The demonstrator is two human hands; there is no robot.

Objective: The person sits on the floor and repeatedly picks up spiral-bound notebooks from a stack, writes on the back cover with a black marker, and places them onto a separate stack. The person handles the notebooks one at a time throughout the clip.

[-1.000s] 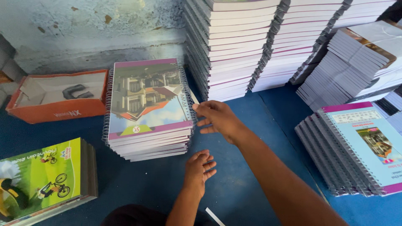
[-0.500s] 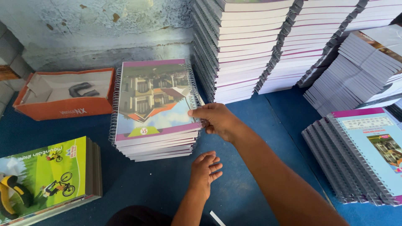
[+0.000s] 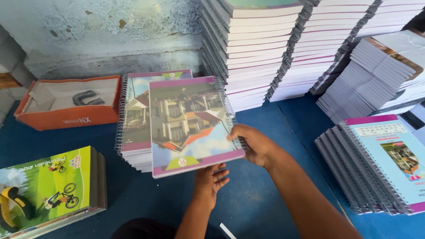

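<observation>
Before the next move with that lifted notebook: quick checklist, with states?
1. Right hand grips the lifted spiral notebook at its right edge: ok.
2. Left hand supports it from below: cannot tell, fingers sit under the lower edge but contact is hidden.
3. Notebook clear of the stack of notebooks: ok, raised and overlapping it.
4. Notebook level: not ok, tilted.
5. Blue surface under the hands free: ok.
</observation>
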